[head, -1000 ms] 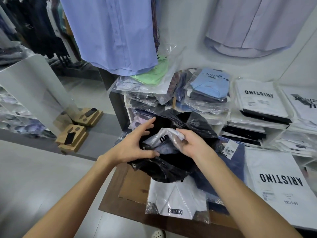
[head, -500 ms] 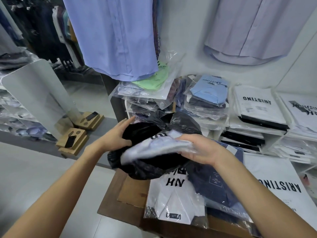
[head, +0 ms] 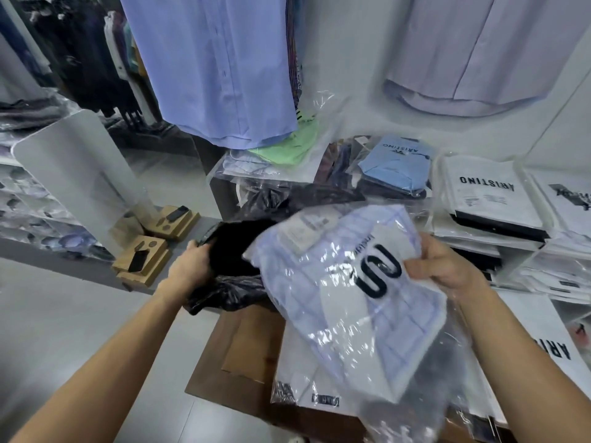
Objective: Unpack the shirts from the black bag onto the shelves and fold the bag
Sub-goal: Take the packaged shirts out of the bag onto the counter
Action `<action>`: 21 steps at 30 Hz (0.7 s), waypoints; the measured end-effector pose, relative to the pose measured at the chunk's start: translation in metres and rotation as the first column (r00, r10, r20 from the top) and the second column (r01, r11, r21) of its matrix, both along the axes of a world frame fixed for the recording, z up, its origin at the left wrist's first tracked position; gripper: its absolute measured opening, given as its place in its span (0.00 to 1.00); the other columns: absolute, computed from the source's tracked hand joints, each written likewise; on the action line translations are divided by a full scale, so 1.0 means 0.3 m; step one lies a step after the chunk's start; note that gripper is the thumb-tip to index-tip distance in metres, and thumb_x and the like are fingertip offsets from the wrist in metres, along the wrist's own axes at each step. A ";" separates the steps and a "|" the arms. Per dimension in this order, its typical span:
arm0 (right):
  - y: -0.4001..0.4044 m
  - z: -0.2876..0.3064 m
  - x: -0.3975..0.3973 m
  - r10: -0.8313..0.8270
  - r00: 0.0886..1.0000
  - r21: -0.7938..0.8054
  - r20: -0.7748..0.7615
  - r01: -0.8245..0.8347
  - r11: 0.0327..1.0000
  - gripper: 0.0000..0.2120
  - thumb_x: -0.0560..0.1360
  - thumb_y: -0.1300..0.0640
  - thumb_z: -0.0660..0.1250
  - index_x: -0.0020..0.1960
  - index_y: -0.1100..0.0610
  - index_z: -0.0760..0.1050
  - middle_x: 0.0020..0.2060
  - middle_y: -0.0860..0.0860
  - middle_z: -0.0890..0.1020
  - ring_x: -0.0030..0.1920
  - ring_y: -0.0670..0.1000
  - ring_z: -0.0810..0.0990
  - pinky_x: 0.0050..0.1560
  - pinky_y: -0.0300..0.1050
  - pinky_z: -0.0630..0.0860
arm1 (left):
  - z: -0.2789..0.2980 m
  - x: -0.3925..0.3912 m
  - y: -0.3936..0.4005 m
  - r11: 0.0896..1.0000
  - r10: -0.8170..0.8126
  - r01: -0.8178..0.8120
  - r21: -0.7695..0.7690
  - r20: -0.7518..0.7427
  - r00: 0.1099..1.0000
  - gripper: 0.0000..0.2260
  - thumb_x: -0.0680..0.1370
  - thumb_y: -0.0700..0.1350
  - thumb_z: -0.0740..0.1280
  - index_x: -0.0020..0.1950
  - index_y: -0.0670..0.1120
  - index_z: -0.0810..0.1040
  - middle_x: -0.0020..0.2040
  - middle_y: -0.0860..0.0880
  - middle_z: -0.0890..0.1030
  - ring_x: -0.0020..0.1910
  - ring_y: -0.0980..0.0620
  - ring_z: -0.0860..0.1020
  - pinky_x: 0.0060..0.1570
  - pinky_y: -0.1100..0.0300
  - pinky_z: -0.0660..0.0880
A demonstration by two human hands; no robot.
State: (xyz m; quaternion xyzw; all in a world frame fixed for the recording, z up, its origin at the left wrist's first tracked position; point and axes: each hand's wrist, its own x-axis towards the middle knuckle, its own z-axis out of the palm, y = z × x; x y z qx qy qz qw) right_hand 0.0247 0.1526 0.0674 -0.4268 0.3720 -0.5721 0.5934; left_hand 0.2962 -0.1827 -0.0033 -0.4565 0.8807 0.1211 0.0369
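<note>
The right hand has a firm grip on the far edge of a packed shirt, a light lilac checked one sealed in a clear plastic sleeve, with fingers curled over the edge. The shirt is lifted, tilted, and fully outside the black bag. The left hand grasps the left rim of the black bag and holds its mouth open; the inside looks dark and I cannot tell if more is in it. The bag rests at the far edge of the brown tabletop. Just right of the bag, under the lifted shirt, more packed shirts lie on the tabletop. Beyond the bag, the white shelves hold stacks of packed shirts.
</note>
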 end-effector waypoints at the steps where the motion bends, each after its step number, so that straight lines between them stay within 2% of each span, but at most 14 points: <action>1: 0.008 -0.004 -0.006 0.032 0.999 0.013 -0.036 -0.032 0.999 0.17 0.75 0.71 0.67 0.63 0.65 0.77 0.55 0.63 0.84 0.53 0.61 0.85 0.54 0.57 0.82 | 0.016 -0.001 0.000 1.000 0.007 -0.006 -0.011 0.033 0.999 0.17 0.78 0.44 0.65 0.66 0.43 0.72 0.59 0.40 0.71 0.55 0.36 0.78 0.55 0.45 0.76; 3: 0.030 -0.008 -0.032 0.007 0.985 0.093 -0.173 0.009 0.996 0.18 0.74 0.75 0.63 0.59 0.62 0.82 0.52 0.62 0.86 0.50 0.60 0.86 0.51 0.55 0.83 | 0.044 0.008 -0.008 0.999 0.048 -0.047 -0.012 0.063 0.997 0.20 0.77 0.47 0.67 0.67 0.45 0.71 0.60 0.41 0.72 0.56 0.36 0.79 0.55 0.44 0.76; 5: 0.060 -0.013 -0.078 -0.026 0.945 0.182 -0.326 0.090 0.979 0.14 0.71 0.69 0.71 0.56 0.60 0.84 0.50 0.63 0.86 0.48 0.61 0.85 0.52 0.60 0.81 | 0.056 0.030 -0.031 0.995 0.096 -0.095 -0.017 0.069 0.993 0.23 0.76 0.51 0.65 0.70 0.50 0.70 0.60 0.42 0.74 0.56 0.36 0.79 0.56 0.42 0.77; 7: 0.088 -0.020 -0.131 0.004 0.909 0.261 -0.416 0.115 0.959 0.17 0.69 0.62 0.79 0.58 0.60 0.83 0.53 0.66 0.84 0.51 0.62 0.84 0.56 0.65 0.77 | 0.046 0.051 -0.064 0.991 0.133 -0.133 -0.004 0.077 0.988 0.25 0.73 0.53 0.62 0.71 0.53 0.70 0.61 0.42 0.76 0.56 0.37 0.79 0.55 0.41 0.78; 9: 0.108 -0.026 -0.171 0.012 0.893 0.317 -0.449 0.147 0.937 0.18 0.71 0.67 0.77 0.60 0.58 0.83 0.55 0.63 0.85 0.53 0.59 0.84 0.57 0.58 0.79 | 0.046 0.059 -0.066 0.985 0.170 -0.172 0.015 0.076 0.982 0.27 0.72 0.55 0.62 0.71 0.54 0.70 0.63 0.42 0.76 0.59 0.37 0.78 0.57 0.40 0.77; 11: 0.135 -0.069 -0.227 0.030 0.885 0.376 -0.465 0.168 0.911 0.27 0.70 0.70 0.76 0.67 0.58 0.79 0.62 0.58 0.83 0.62 0.56 0.82 0.63 0.53 0.78 | 0.064 0.054 -0.035 0.975 0.219 -0.222 0.027 0.067 0.973 0.27 0.74 0.55 0.64 0.73 0.54 0.68 0.66 0.40 0.74 0.62 0.36 0.76 0.60 0.42 0.76; 13: 0.176 -0.146 -0.281 0.012 0.878 0.451 -0.479 0.234 0.861 0.37 0.67 0.66 0.80 0.73 0.54 0.73 0.70 0.51 0.77 0.71 0.52 0.75 0.71 0.53 0.71 | 0.062 0.046 -0.025 0.967 0.247 -0.249 0.049 0.037 0.968 0.28 0.75 0.53 0.66 0.75 0.52 0.67 0.68 0.38 0.73 0.64 0.35 0.75 0.61 0.43 0.73; 14: 0.204 -0.203 -0.303 -0.038 0.886 0.497 -0.462 0.295 0.816 0.37 0.66 0.66 0.81 0.72 0.52 0.73 0.71 0.50 0.76 0.71 0.50 0.74 0.71 0.50 0.72 | 0.055 0.042 -0.028 0.969 0.238 -0.240 0.060 0.035 0.971 0.29 0.74 0.52 0.66 0.75 0.52 0.67 0.68 0.38 0.73 0.65 0.35 0.74 0.62 0.43 0.73; 16: 0.266 -0.312 -0.311 -0.149 0.897 0.593 -0.415 0.391 0.704 0.34 0.69 0.68 0.77 0.71 0.51 0.73 0.69 0.50 0.77 0.66 0.50 0.78 0.60 0.39 0.78 | 0.025 0.033 -0.052 0.978 0.191 -0.194 0.079 0.045 0.981 0.33 0.69 0.52 0.64 0.75 0.50 0.67 0.68 0.39 0.74 0.65 0.35 0.73 0.63 0.43 0.73; 17: 0.297 -0.366 -0.301 -0.173 0.891 0.634 -0.420 0.424 0.647 0.33 0.69 0.68 0.77 0.71 0.53 0.73 0.66 0.51 0.80 0.63 0.50 0.80 0.56 0.39 0.79 | 0.003 0.024 -0.066 0.982 0.164 -0.168 0.090 0.048 0.985 0.34 0.68 0.52 0.64 0.75 0.49 0.66 0.68 0.39 0.74 0.65 0.35 0.74 0.62 0.44 0.74; 20: 0.381 -0.523 -0.298 -0.074 0.855 0.724 -0.513 0.478 0.497 0.41 0.58 0.63 0.84 0.69 0.57 0.74 0.58 0.54 0.85 0.59 0.55 0.84 0.61 0.57 0.80 | 0.041 -0.024 0.025 0.990 0.090 -0.100 0.096 0.103 0.991 0.34 0.71 0.45 0.68 0.77 0.47 0.64 0.71 0.37 0.70 0.66 0.35 0.73 0.62 0.47 0.72; 21: 0.386 -0.537 -0.295 -0.021 0.846 0.739 -0.533 0.478 0.475 0.40 0.57 0.64 0.83 0.67 0.58 0.75 0.56 0.54 0.86 0.57 0.56 0.84 0.60 0.59 0.80 | 0.051 -0.041 0.053 0.994 0.044 -0.056 0.097 0.121 0.992 0.35 0.72 0.44 0.69 0.78 0.47 0.62 0.73 0.36 0.69 0.67 0.35 0.72 0.63 0.48 0.70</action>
